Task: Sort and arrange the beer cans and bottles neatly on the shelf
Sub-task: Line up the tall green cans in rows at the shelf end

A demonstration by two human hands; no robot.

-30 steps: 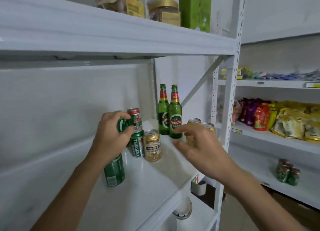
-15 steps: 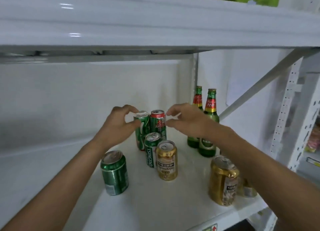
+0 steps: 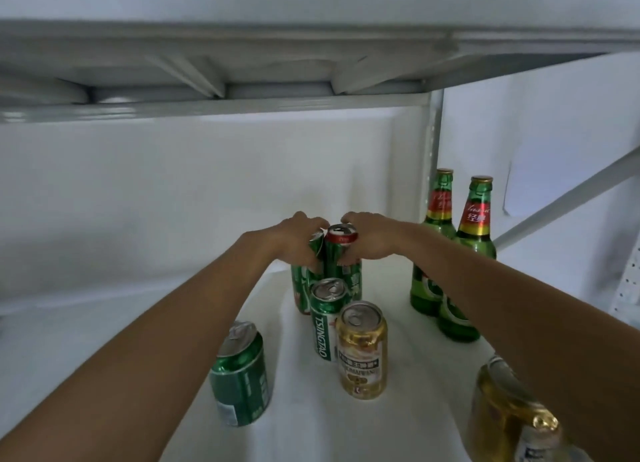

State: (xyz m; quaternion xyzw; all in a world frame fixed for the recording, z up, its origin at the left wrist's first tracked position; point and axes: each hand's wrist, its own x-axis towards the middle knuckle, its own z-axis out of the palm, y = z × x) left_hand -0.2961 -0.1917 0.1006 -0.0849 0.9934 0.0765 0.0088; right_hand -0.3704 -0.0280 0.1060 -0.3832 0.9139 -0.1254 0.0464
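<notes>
You've got both hands at the back of the shelf (image 3: 398, 423) right now. Your left hand (image 3: 294, 243) is curled round the top of the plain green can (image 3: 300, 281), and your right hand (image 3: 369, 242) is wrapped round the green can with the red top (image 3: 343, 264) right beside it, thumb down the front. The two cans are touching, or near enough.

My take: you're pairing these two up as the back of a green row. Grip lower if you can, since holding a can by the rim makes it tip. Slide them instead of lifting; the shelf above is low and there isn't much headroom.

Watch your forearms. The Tsingtao can (image 3: 325, 319) and the gold can (image 3: 362, 351) sit just under your wrists, and your right arm passes right in front of the two green bottles (image 3: 450, 254). Those are tall and would go over easily.

The loose green can (image 3: 240, 375) out front left and the gold cans (image 3: 509, 413) at the front right edge still need homes, so leave room for them.
</notes>
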